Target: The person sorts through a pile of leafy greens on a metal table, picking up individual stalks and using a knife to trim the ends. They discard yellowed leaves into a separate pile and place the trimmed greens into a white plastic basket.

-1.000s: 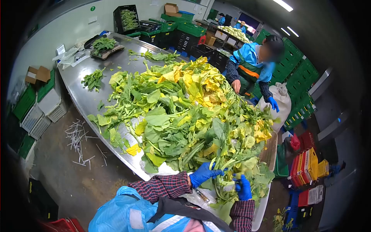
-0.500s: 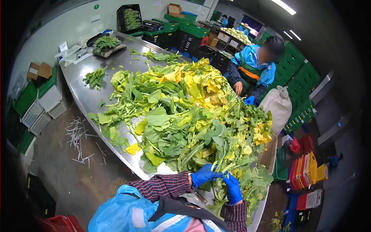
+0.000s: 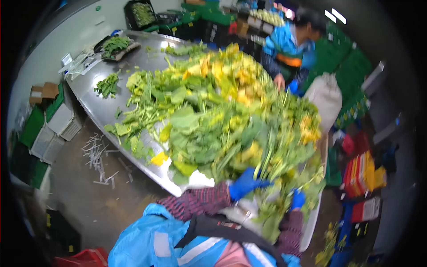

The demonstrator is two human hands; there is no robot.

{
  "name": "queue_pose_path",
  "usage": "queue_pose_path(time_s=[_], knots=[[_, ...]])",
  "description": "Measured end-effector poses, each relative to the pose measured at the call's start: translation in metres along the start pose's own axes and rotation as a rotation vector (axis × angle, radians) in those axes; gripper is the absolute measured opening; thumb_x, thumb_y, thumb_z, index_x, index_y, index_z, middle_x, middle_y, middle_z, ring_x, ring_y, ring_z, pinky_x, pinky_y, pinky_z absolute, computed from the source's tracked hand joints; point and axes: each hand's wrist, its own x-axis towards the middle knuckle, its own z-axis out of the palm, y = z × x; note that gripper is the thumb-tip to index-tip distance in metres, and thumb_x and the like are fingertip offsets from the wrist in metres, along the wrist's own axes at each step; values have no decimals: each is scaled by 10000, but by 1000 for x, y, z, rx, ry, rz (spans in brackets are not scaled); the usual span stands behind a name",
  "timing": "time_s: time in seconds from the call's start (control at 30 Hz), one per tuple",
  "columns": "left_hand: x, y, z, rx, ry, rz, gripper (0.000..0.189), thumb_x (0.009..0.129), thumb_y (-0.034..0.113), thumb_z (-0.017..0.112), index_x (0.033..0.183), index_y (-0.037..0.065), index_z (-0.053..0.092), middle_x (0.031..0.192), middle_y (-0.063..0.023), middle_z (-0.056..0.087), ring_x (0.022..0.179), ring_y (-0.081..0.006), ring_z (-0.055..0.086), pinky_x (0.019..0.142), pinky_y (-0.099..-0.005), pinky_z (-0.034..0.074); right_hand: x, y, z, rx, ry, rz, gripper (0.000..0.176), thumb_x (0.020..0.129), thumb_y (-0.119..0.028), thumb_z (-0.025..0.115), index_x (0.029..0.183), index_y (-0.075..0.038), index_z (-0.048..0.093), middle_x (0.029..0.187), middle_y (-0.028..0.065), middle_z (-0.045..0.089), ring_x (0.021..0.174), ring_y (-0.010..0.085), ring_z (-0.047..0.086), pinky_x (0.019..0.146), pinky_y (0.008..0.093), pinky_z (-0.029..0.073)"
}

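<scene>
A big heap of leafy greens (image 3: pixel 200 129), green with many yellow leaves, covers the metal table (image 3: pixel 138 49). At the heap's near edge is my left hand (image 3: pixel 245 184) in a blue glove, fingers stretched apart against the stems and leaves. My right hand (image 3: pixel 297 199), also blue-gloved, is further right among leafy stems near the table's right edge. It is blurred, and the leaves partly hide its fingers. A small pile of greens (image 3: pixel 107 85) and a scale with leaves (image 3: pixel 116 47) are at the far left of the table.
Across the table a co-worker (image 3: pixel 289 49) has both hands at the heap. Beside that person stands a white sack (image 3: pixel 327 98). Green crates (image 3: pixel 347 58) are stacked behind, coloured crates (image 3: pixel 360 173) are at the right, and white strips (image 3: pixel 95 153) litter the floor at left.
My hands were close together on a bunch of stems and are now apart, the right one further right. My left hand's fingers have spread. The view has shifted, and the co-worker's head has turned.
</scene>
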Motion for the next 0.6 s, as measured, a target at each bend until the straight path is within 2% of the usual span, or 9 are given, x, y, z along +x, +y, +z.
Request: queue_pose_path(time_s=[0.03, 0.07, 0.1, 0.13, 0.17, 0.23, 0.37, 0.4, 0.6], knots=[[6, -2, -2, 45, 12, 25, 450, 711, 158, 749, 1097, 24, 560, 968, -37, 623, 834, -100, 561, 733, -278, 471, 11, 31, -8, -498, 96, 38, 577, 806, -425, 548, 1147, 41, 521, 1068, 244, 573, 958, 360, 571, 810, 432, 454], [7, 7, 0, 108, 50, -76, 394, 712, 122, 740, 1057, 13, 583, 954, -43, 631, 828, -104, 570, 727, -264, 477, -4, 18, -27, -593, 171, 102, 783, 761, -492, 583, 1283, 49, 366, 1227, 262, 468, 1097, 381, 489, 923, 435, 394], [13, -5, -1, 39, 62, -71, 339, 720, 57, 715, 1032, 2, 594, 968, -52, 631, 848, -113, 582, 739, -259, 486, -15, -4, -44, -607, 239, -8, 807, 765, -445, 613, 1322, 49, 302, 1253, 250, 453, 1106, 383, 483, 934, 435, 386], [16, -13, 0, -2, 56, -58, 335, 717, 27, 705, 1031, -1, 593, 966, -54, 632, 852, -118, 589, 745, -258, 490, -4, 11, -45, -399, 387, -446, 677, 792, -333, 630, 1301, 26, 366, 1215, 211, 503, 1052, 331, 527, 909, 403, 407], [19, -20, 3, -36, 45, -31, 333, 714, -2, 695, 1031, -3, 592, 964, -56, 632, 855, -123, 596, 752, -257, 493, -28, -60, -54, 121, 112, -227, 490, 812, -213, 628, 1230, -4, 482, 1103, 134, 576, 944, 207, 560, 826, 317, 443], [19, -36, 12, 53, 69, -32, 337, 701, -32, 690, 1024, -12, 594, 955, -60, 635, 841, -126, 605, 744, -259, 502, -71, -150, -54, 643, -106, -203, 348, 800, -148, 645, 1120, -27, 584, 936, 55, 603, 785, 85, 532, 691, 221, 437], [18, -62, 22, 142, 74, -27, 305, 653, -5, 755, 928, 14, 624, 832, -21, 635, 742, -84, 573, 674, -259, 493, -99, -183, -26, 543, -109, -176, 229, 738, -85, 699, 948, -26, 629, 800, -14, 570, 598, 36, 474, 526, 188, 393], [20, -69, 22, 118, 100, -18, 295, 653, 8, 760, 914, 20, 623, 820, -17, 631, 723, -80, 567, 648, -251, 487, -99, -182, -20, 618, -74, -217, 208, 726, -84, 705, 902, -20, 617, 724, -20, 544, 567, 44, 454, 513, 193, 387], [16, -72, 30, 159, 139, -102, 261, 689, 31, 739, 924, 29, 626, 798, -17, 640, 685, -70, 559, 613, -242, 481, -106, -186, -18, 463, 28, -318, 182, 743, -119, 687, 888, -37, 611, 681, 30, 531, 555, 76, 459, 514, 219, 392]])
